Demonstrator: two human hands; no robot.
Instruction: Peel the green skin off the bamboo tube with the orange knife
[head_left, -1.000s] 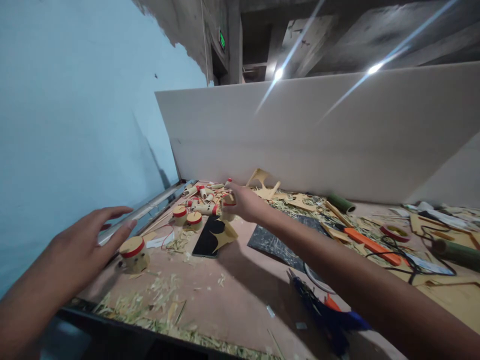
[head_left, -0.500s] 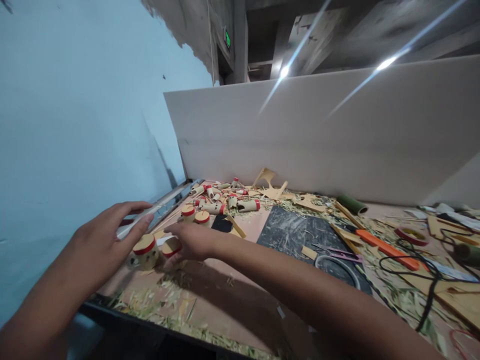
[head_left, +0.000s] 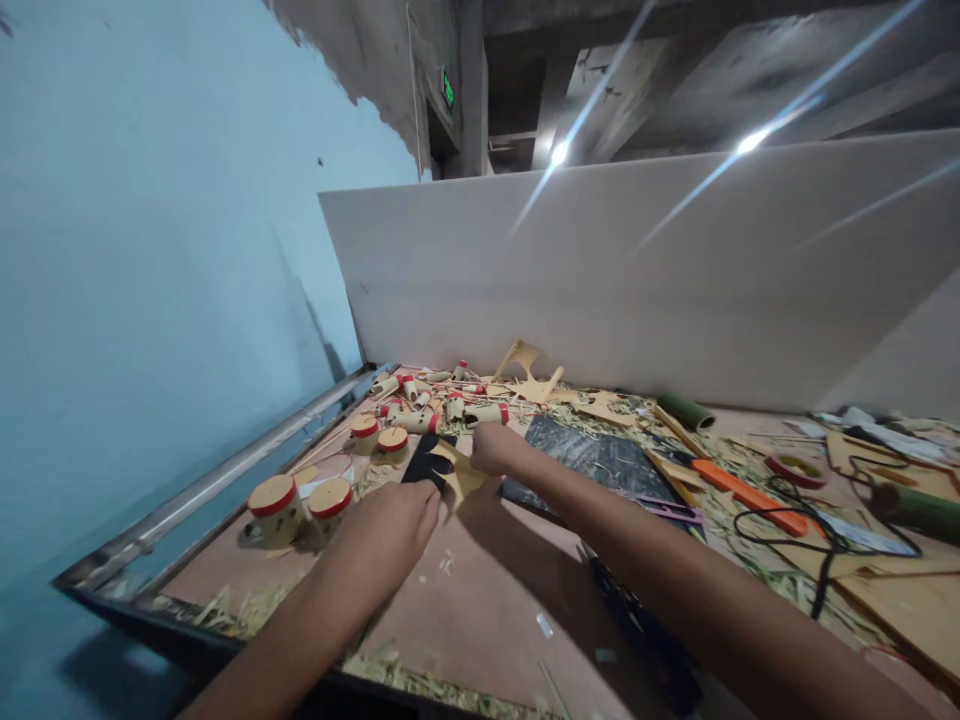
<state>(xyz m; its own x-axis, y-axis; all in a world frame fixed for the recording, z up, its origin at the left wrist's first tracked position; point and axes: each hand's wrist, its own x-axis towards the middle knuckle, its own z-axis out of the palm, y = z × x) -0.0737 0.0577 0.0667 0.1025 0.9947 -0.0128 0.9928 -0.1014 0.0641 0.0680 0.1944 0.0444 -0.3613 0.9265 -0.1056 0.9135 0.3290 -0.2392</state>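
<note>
**Both hands at the tan cut-out, left of the black mat**

We take the black mat (head_left: 600, 458) as our marker. Just off its left edge lies a tan cut-out (head_left: 463, 480), partly covering a black phone (head_left: 421, 458) beneath it. Our right hand (head_left: 493, 448) sits at the cut-out's far edge, the one closest to the mat's left corner, with its fingers curled in. We cannot tell whether they pinch the piece. Our left hand (head_left: 386, 528) is farther left of the mat, seen from the back, fingers held together with the tips at the cut-out's near edge. Its grip is hidden from us too.

The only containers are round red-banded pots. A nearer pair (head_left: 330, 497) stands well left of the mat and a farther pair (head_left: 365, 430) sits closer to it. Their tops are shut, so their contents do not show. Beyond the mat's far-left corner sits a heap of small red-tipped tubes (head_left: 442, 398).

To the mat's right lie an orange tool (head_left: 746, 492) and a looping black cable (head_left: 821, 545), with a green bamboo tube (head_left: 686, 410) past its far-right corner. Our right forearm crosses the mat's near-left part and hides some of it.
</note>
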